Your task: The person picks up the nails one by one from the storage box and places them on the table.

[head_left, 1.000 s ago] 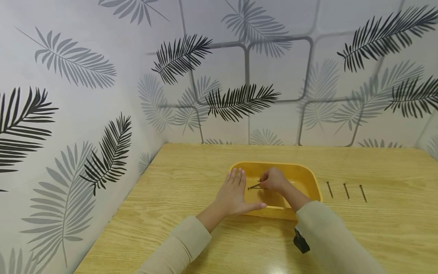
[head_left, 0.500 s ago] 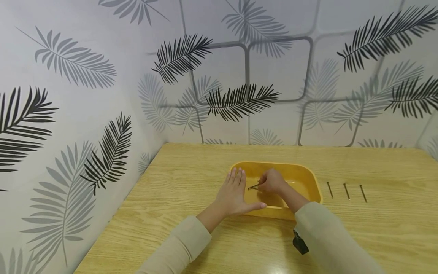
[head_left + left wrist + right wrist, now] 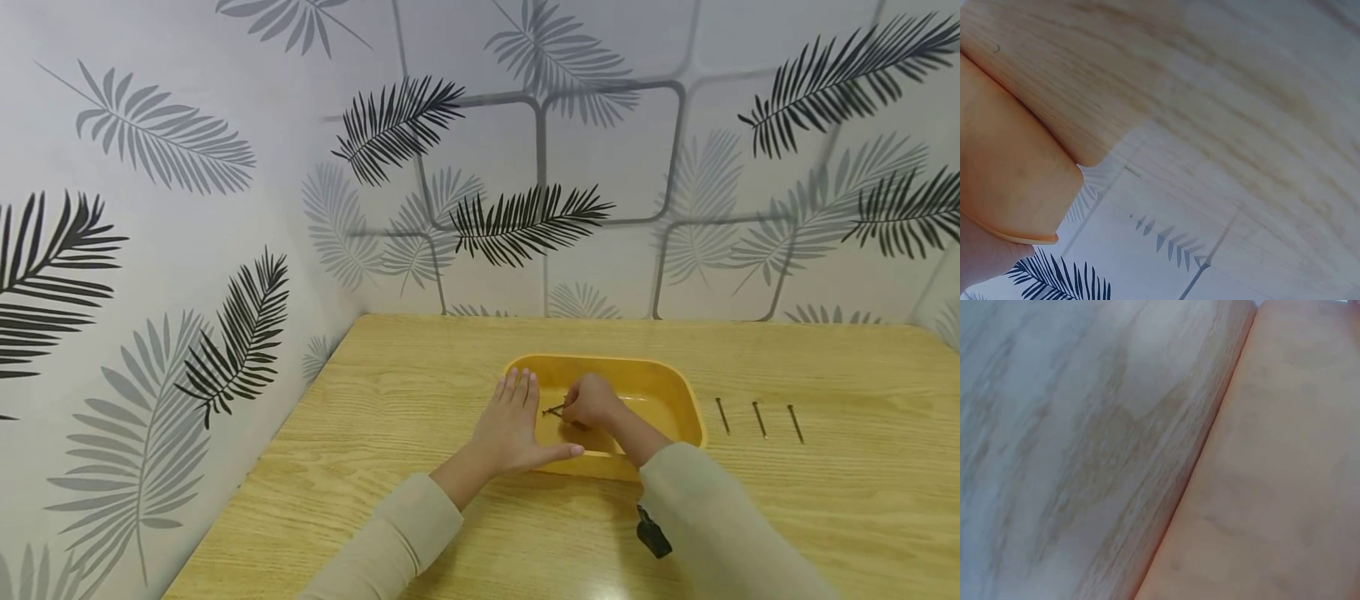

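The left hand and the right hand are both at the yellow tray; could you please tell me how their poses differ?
The left hand has straight fingers and a spread thumb; the right hand has curled fingers.
The left hand rests on the rim of the yellow tray, whereas the right hand reaches inside, at the dark nails; whether it grips one is hidden.
Both come from pale sleeves.

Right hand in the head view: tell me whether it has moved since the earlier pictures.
Yes: the right hand has shifted slightly left and a little toward the person, judged against the yellow tray.
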